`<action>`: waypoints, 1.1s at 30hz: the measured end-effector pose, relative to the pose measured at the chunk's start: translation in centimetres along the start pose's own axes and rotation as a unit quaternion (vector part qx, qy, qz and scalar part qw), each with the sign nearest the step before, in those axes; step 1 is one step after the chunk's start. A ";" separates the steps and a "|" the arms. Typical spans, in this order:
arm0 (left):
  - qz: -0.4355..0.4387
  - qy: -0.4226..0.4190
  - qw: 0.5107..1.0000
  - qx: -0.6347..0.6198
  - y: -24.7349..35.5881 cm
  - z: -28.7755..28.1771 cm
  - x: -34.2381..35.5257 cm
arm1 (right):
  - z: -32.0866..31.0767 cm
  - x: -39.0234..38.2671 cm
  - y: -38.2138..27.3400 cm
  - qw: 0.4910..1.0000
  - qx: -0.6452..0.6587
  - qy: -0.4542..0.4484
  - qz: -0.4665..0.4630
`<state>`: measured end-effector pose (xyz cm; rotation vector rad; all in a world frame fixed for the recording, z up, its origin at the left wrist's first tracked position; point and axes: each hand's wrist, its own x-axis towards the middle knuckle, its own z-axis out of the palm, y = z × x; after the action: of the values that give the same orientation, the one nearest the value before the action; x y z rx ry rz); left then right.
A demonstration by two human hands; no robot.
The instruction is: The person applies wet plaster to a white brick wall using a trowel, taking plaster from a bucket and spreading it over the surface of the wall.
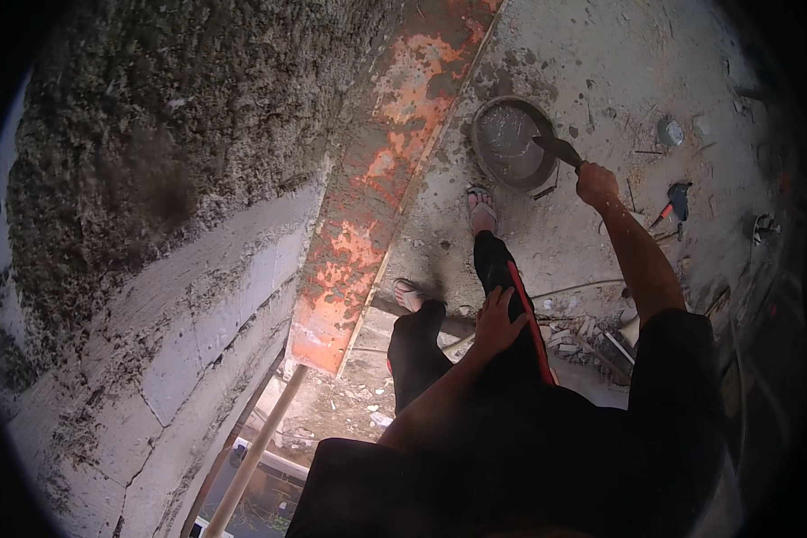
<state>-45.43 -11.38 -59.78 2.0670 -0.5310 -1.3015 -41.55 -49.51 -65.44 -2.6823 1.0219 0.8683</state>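
Observation:
My right hand (598, 184) is closed round the handle of a trowel, stretched out ahead of me to the right. The dark, narrow trowel blade (560, 150) points left, its tip over a round dark basin (480, 154). Grey, wet-looking mix (509, 142) lies in the basin, with a pale shine on it. My left hand (498, 325) rests on my right trouser leg (502, 269) near the knee, fingers spread and holding nothing. The basin stands on the floor just beyond my right sandalled foot (481, 211).
A long orange board (354, 242), smeared with grey mortar, runs beside my feet along the rough plastered wall (152, 134). A wooden pole (258, 453) meets its near end, above a lower level. Right lie a red-and-dark tool (674, 203), a round can (670, 132) and rubble (569, 343).

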 end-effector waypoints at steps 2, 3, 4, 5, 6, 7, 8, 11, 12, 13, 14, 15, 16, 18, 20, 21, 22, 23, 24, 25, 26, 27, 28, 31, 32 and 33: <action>-0.037 -0.007 0.983 0.181 3.3 1.5 3.0 | 3.0 7.5 -0.1 0.999 -0.040 0.012 -0.008; -0.046 -0.017 0.981 0.186 3.9 1.5 4.5 | 4.7 11.7 -0.5 0.999 -0.044 0.011 -0.001; -0.046 0.005 0.987 0.155 4.2 1.3 5.8 | 5.9 15.5 -2.0 0.999 -0.039 0.027 -0.006; -0.049 0.022 0.991 0.125 4.3 1.4 6.5 | 7.4 18.0 -3.9 0.999 -0.033 0.039 -0.009; -0.058 0.008 0.990 0.131 4.8 1.4 7.0 | 9.9 19.8 -5.2 0.996 -0.049 0.061 -0.034; -0.044 0.015 0.991 0.127 5.4 1.4 7.9 | 11.9 21.1 -6.7 0.992 -0.064 0.087 -0.062; -0.034 0.028 0.992 0.121 5.7 1.4 8.4 | 12.6 20.8 -8.3 0.993 -0.059 0.075 -0.065; -0.052 0.015 0.991 0.124 6.3 1.0 9.2 | 10.8 16.9 -7.5 0.980 -0.067 -0.032 -0.182; -0.071 0.013 0.989 0.128 6.3 0.8 9.5 | 9.9 15.7 -6.8 0.983 -0.041 -0.041 -0.172; -0.070 0.012 0.989 0.127 6.4 0.8 9.6 | 10.2 14.9 -4.4 0.988 -0.011 -0.043 -0.149; -0.080 0.009 0.988 0.132 6.3 0.8 9.7 | 10.5 14.3 -2.0 0.991 0.021 -0.043 -0.127; -0.092 0.014 0.986 0.136 6.3 0.8 9.5 | 9.7 13.8 -1.5 0.990 0.019 -0.038 -0.134; -0.091 0.014 0.986 0.139 6.3 0.6 9.7 | 9.1 13.0 -0.9 0.994 0.073 -0.052 -0.067; -0.092 0.002 0.987 0.134 6.2 0.3 9.8 | 10.6 13.7 -1.2 0.989 0.131 -0.066 -0.006; -0.072 -0.011 0.987 0.145 6.6 0.1 9.6 | 16.4 14.5 -2.1 0.978 0.167 -0.083 0.093; -0.063 -0.013 0.987 0.150 6.7 0.1 9.9 | 18.9 14.8 -4.5 0.977 0.193 -0.048 0.078; -0.060 -0.013 0.985 0.159 6.6 0.0 10.3 | 21.1 15.1 -6.9 0.974 0.217 -0.013 0.063; -0.058 -0.016 0.987 0.151 6.5 -0.1 10.2 | 23.1 15.4 -8.0 0.972 0.225 -0.013 0.068; -0.055 -0.022 0.988 0.144 6.3 -0.5 10.0 | 24.8 15.8 -8.9 0.954 0.283 -0.046 0.086; -0.053 -0.026 0.987 0.151 6.1 -0.9 9.8 | 25.7 16.0 -9.3 0.933 0.337 -0.077 0.102; -0.050 -0.019 0.988 0.147 5.9 -0.9 9.9 | 25.2 15.7 -9.2 0.931 0.342 -0.076 0.099; -0.044 -0.014 0.988 0.144 5.9 -1.0 10.0 | 24.6 14.8 -8.2 0.911 0.393 -0.113 0.061; -0.041 -0.013 0.988 0.147 5.8 -0.8 9.9 | 23.5 13.6 -7.0 0.886 0.439 -0.148 0.025; -0.020 -0.025 0.982 0.184 5.3 -0.5 8.7 | 18.5 8.8 -5.5 0.771 0.607 -0.185 0.062; -0.013 -0.026 0.983 0.182 5.0 -0.5 8.3 | 17.3 7.1 -5.7 0.769 0.612 -0.173 0.064; -0.004 -0.024 0.983 0.180 4.7 -0.5 7.9 | 15.8 5.4 -5.8 0.744 0.648 -0.146 0.075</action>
<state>-41.61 -19.63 -61.49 2.3326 -0.8321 -1.3419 -41.94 -43.07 -81.90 -1.2460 1.1230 0.2949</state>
